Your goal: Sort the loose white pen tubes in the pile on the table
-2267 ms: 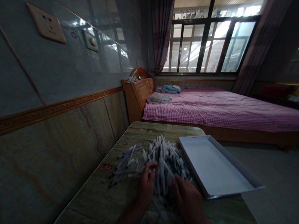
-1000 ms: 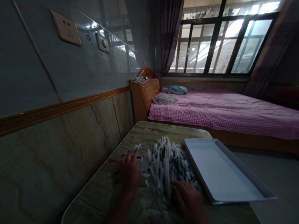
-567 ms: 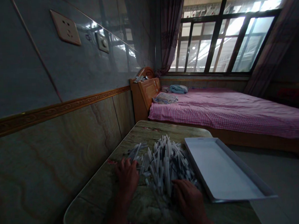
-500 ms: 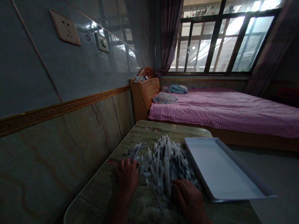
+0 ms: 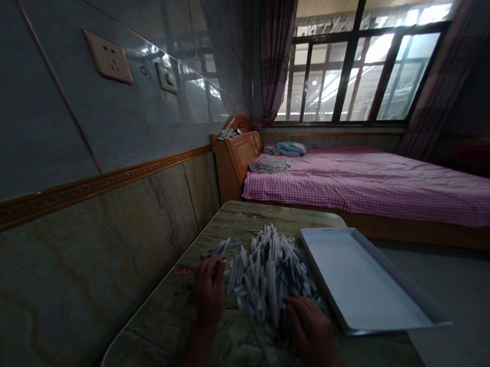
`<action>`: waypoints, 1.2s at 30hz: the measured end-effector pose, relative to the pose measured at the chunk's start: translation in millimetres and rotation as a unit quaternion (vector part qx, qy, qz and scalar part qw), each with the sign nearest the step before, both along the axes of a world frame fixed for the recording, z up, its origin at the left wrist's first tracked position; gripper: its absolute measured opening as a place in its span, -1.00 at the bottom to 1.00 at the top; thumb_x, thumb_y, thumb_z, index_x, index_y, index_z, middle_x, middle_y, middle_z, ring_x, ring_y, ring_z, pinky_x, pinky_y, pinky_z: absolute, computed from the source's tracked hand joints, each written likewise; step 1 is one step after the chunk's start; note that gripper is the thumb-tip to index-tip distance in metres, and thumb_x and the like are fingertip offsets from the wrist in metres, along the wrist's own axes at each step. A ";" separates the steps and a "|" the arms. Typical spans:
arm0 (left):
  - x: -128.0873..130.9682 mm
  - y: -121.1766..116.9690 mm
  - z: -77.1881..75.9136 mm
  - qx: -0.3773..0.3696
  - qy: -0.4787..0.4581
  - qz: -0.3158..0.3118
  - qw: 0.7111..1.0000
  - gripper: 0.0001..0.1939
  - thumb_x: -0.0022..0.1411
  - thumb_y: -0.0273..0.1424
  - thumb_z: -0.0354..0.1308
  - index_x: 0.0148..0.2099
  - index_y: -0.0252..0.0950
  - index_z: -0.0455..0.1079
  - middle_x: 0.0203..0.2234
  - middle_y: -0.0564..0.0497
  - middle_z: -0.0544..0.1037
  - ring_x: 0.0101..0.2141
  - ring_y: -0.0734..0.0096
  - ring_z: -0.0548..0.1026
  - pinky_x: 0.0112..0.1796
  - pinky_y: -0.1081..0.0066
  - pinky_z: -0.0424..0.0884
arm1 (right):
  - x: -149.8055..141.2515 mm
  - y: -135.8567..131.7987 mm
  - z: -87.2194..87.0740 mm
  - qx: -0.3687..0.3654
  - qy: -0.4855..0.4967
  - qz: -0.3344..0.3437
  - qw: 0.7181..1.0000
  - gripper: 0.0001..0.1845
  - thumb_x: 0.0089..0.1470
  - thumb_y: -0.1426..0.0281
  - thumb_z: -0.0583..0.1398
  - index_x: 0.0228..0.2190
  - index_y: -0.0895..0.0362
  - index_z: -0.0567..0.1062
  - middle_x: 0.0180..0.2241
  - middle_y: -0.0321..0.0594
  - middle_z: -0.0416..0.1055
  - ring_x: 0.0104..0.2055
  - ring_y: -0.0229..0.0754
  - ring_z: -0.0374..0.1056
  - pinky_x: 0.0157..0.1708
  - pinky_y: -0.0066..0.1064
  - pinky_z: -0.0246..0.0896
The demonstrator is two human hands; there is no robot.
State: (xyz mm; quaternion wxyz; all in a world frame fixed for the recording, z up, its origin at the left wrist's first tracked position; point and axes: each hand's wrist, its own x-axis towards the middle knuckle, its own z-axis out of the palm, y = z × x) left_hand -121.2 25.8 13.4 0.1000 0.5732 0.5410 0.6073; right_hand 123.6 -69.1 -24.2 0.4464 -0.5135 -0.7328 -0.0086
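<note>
A heap of slim white pens [image 5: 270, 270] lies on the marble-patterned table [image 5: 170, 330]. To its left is a smaller, looser group of pens [image 5: 224, 245]. My left hand [image 5: 208, 284] is at the near side of this smaller group, its fingers curled round pens whose ends show by the fingertips. Along the right near edge of the heap rests my right hand [image 5: 310, 327], fingers pressed together and bent; whatever they pinch is hidden. The light is dim, so single pens near both hands are hard to separate.
A shallow white tray [image 5: 365, 278] lies right of the heap, its right side reaching past the table edge. Behind the table is a bed [image 5: 351, 178] with a pink checked cover. A tiled wall [image 5: 141, 249] runs along the left.
My left hand has left the middle of the heap for the smaller group on the left, and its spread fingers have since drawn in. My right hand has lowered slightly beside the heap.
</note>
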 end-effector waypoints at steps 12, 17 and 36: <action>62.9 -34.0 -1.4 -0.214 -0.395 -0.278 0.849 -0.55 -0.07 -0.02 0.39 -0.34 -0.32 0.48 -0.46 -0.01 0.60 -0.50 0.42 0.51 -0.47 0.46 0.45 | -0.4 0.8 -1.6 -0.014 0.009 -0.026 1.000 -0.69 0.34 0.31 -0.02 -0.17 0.04 0.51 -0.29 -0.23 0.54 -0.27 -0.23 0.50 -0.29 -0.47 0.35; 71.5 -34.6 -8.4 -0.244 -0.396 -0.289 0.837 -0.54 -0.15 -0.08 0.44 -0.34 -0.31 0.44 -0.46 -0.01 0.63 -0.49 0.37 0.54 -0.48 0.43 0.47 | -3.9 0.1 0.4 -0.021 0.036 -0.044 0.998 -0.60 0.36 0.24 -0.05 -0.36 0.07 0.50 -0.44 -0.26 0.48 -0.41 -0.25 0.43 -0.38 -0.48 0.28; 76.0 -29.1 -23.4 -0.252 -0.395 -0.287 0.835 -0.51 -0.14 -0.02 0.43 -0.38 -0.31 0.43 -0.50 -0.01 0.60 -0.52 0.37 0.54 -0.53 0.46 0.44 | -1.5 2.4 5.8 0.003 0.060 -0.006 0.998 -0.66 0.33 0.20 0.04 -0.34 0.05 0.52 -0.44 -0.25 0.48 -0.39 -0.23 0.44 -0.38 -0.48 0.32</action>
